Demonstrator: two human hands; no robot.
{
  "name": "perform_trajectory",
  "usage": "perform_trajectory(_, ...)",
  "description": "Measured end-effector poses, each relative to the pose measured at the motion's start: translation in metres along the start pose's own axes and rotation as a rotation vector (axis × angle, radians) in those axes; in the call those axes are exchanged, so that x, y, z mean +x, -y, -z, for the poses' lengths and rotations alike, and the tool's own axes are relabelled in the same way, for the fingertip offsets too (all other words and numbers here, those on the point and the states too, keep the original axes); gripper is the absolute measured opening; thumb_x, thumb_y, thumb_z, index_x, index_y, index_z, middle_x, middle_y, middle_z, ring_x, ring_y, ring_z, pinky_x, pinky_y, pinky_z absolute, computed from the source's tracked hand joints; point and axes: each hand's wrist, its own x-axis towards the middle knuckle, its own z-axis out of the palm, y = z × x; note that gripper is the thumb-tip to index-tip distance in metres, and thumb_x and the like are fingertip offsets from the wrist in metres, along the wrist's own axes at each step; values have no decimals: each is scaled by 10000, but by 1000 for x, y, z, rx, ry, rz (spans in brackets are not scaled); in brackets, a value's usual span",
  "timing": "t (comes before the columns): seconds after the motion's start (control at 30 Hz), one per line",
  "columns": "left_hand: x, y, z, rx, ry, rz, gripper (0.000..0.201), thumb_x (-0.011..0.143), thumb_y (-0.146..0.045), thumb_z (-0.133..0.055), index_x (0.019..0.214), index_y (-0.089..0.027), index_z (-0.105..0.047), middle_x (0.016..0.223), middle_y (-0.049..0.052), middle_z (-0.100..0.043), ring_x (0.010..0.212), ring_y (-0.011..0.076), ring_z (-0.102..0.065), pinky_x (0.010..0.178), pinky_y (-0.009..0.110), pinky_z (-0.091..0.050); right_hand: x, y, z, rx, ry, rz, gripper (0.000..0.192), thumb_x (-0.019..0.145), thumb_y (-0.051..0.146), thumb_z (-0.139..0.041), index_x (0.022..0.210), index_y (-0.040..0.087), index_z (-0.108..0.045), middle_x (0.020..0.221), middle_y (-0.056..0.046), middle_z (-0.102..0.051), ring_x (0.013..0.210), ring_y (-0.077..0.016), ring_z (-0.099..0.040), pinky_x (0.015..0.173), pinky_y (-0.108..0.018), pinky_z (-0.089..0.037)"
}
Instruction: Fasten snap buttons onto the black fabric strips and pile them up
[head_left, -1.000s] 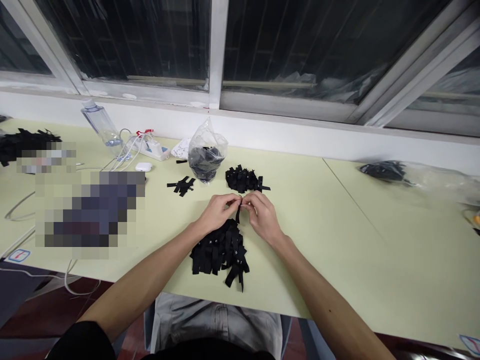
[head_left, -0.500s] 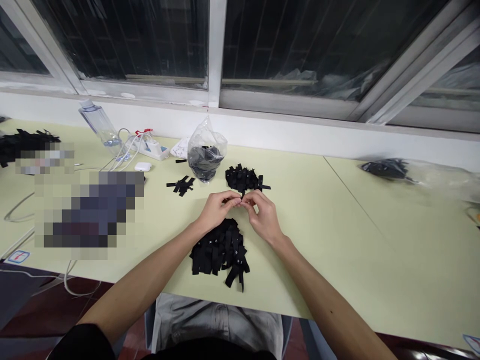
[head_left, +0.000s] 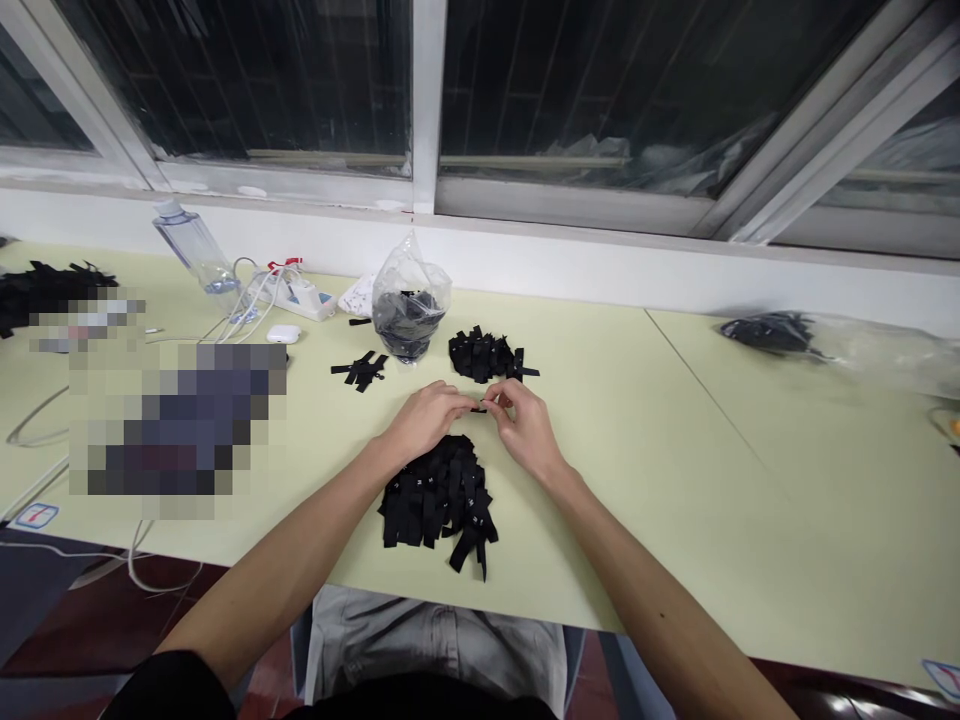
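My left hand [head_left: 426,422] and my right hand [head_left: 525,428] meet above the pale green table [head_left: 645,450], both pinching one small black fabric strip [head_left: 478,408] stretched flat between the fingertips. Just below the hands lies a big pile of black strips [head_left: 439,495] with small white marks. A smaller heap of black strips [head_left: 484,356] sits just beyond the hands. A few loose black strips [head_left: 361,370] lie to the left of it.
A clear plastic bag with dark pieces [head_left: 409,305] stands behind the heaps. A water bottle [head_left: 191,248], a power strip with cables [head_left: 296,295] and a white earbud case [head_left: 283,334] sit at the back left. Another bag of black pieces [head_left: 780,332] lies at the far right.
The strip hung down from my fingertips a second ago; now it is held flat and level between both hands, which have lowered slightly.
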Motion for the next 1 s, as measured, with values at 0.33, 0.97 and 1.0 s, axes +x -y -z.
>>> perform_trajectory(0.33, -1, -6, -6, 162, 26, 32, 304, 994, -291, -427, 1011, -262, -729, 856, 60, -570, 899, 220, -503, 785, 341, -398, 0, -14, -5, -50, 79, -18, 129, 853, 129, -531, 817, 200, -633, 814, -28, -632, 767, -195, -572, 678, -318, -426)
perform_trajectory(0.97, 1, 3, -8, -3, -42, 91, 236, 939, -332, -560, 1017, -256, -769, 897, 62, -671, 909, 220, -572, 829, 348, -452, 5, -30, 0, -202, -93, -100, 219, 877, 169, -478, 977, 186, -671, 857, -62, -649, 744, -205, -573, 718, -349, -444)
perform_trajectory(1.0, 2, 3, -8, -11, -57, 96, 226, 931, -335, -573, 991, -250, -773, 893, 60, -677, 902, 219, -576, 828, 345, -455, 6, -33, 0, -241, -88, -89, 263, 887, 165, -461, 1031, 184, -680, 869, -74, -647, 780, -219, -578, 741, -360, -445)
